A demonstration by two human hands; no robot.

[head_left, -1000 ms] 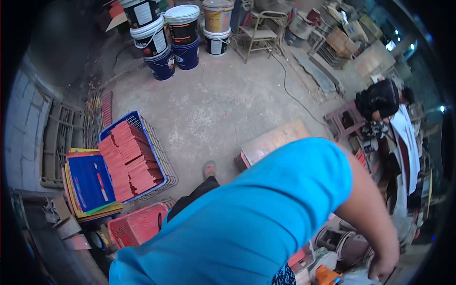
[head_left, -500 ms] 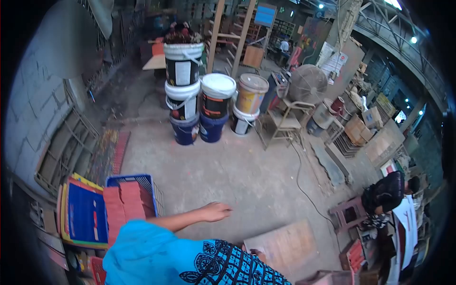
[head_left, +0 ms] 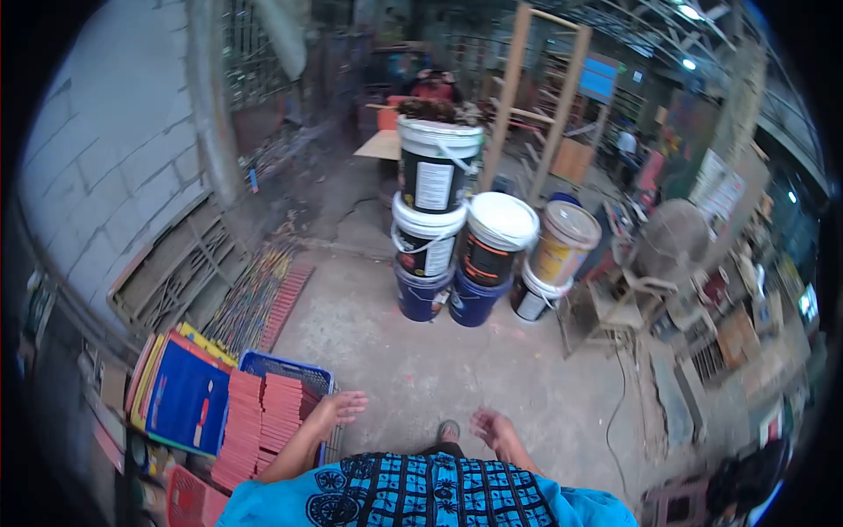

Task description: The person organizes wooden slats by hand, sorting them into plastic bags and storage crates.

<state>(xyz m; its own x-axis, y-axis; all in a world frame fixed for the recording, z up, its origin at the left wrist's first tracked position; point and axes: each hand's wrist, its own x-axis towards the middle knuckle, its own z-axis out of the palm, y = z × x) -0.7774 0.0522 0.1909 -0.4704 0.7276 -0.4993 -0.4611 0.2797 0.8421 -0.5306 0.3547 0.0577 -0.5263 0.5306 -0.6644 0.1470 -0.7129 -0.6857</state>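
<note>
My left hand (head_left: 340, 409) is held out in the air with its fingers apart and nothing in it. Nearest to it is a blue plastic crate (head_left: 285, 362) holding stacks of thin reddish pieces (head_left: 279, 408), just to its left. My right hand (head_left: 493, 428), also bare, hangs over the concrete floor with its fingers spread. Between the hands, one shoe (head_left: 449, 430) shows below my blue patterned garment (head_left: 421, 492).
Stacked paint buckets (head_left: 428, 237) stand ahead, a chair (head_left: 606, 303) and a fan (head_left: 674, 235) to their right. Coloured boards (head_left: 186, 395) lean at left, above a red basket (head_left: 189, 496). A cable (head_left: 622, 386) crosses the floor. People are farther back and at lower right.
My view has turned left, so the buckets and crate sit farther right. The wooden board near my right hand has left view. Both forearms now show, hands apart.
</note>
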